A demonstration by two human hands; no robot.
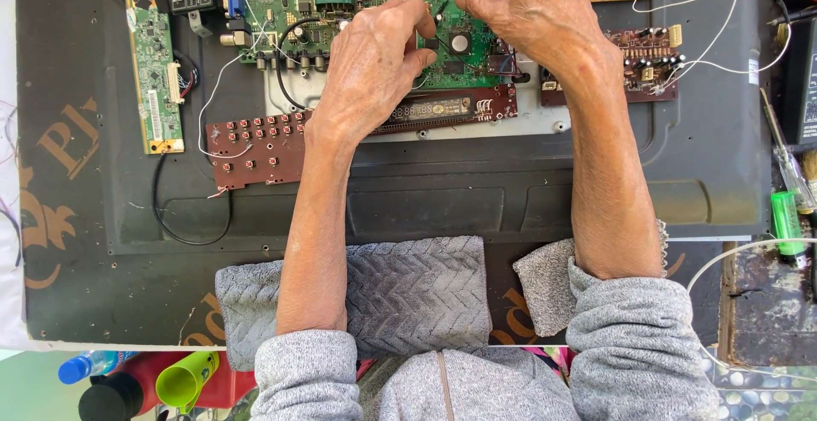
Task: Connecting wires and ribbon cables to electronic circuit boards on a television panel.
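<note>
A small green circuit board, near the far edge of the dark panel, is being worked on. It is pinched by the left hand, while something fine (too small to tell) is gripped by the right hand. Steady, precise fingertip control is judged necessary next. No containers hold anything.
</note>
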